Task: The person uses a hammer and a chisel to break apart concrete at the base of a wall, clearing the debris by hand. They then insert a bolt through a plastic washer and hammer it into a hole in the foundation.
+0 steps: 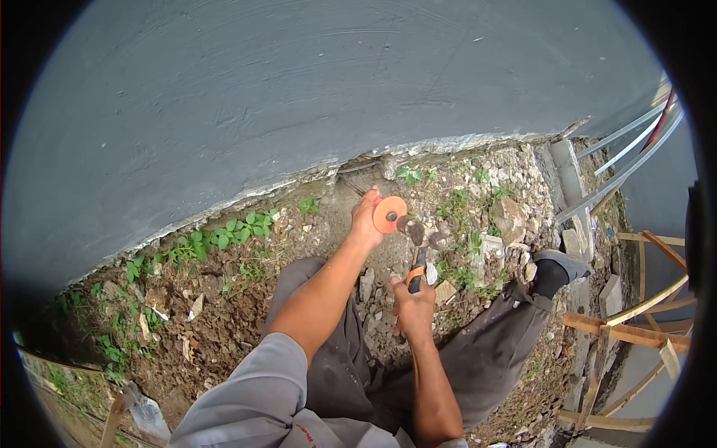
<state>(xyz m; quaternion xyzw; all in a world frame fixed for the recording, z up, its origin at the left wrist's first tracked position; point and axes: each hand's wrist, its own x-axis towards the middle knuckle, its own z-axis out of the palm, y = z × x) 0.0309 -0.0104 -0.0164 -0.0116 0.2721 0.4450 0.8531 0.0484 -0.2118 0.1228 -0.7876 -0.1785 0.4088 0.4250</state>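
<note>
My left hand (366,218) is closed around a chisel with a round orange guard (389,215), just in front of the foot of the grey wall (336,75). The guard hides part of the grip, and the chisel's far end cannot be made out clearly. My right hand (415,305) grips the black and orange handle of a hammer (416,272). The hammer's head is beside the guard, to its right; I cannot tell if they touch. Behind my left hand, a broken hollow (358,173) shows under the wall's edge.
Green plants (224,234) and loose brown soil (216,313) lie left. Rubble and a large stone (509,220) are at right, near my shoe (569,263). Metal bars (627,175) and wooden strips (642,302) stand far right. A metal blade (148,414) rests at lower left.
</note>
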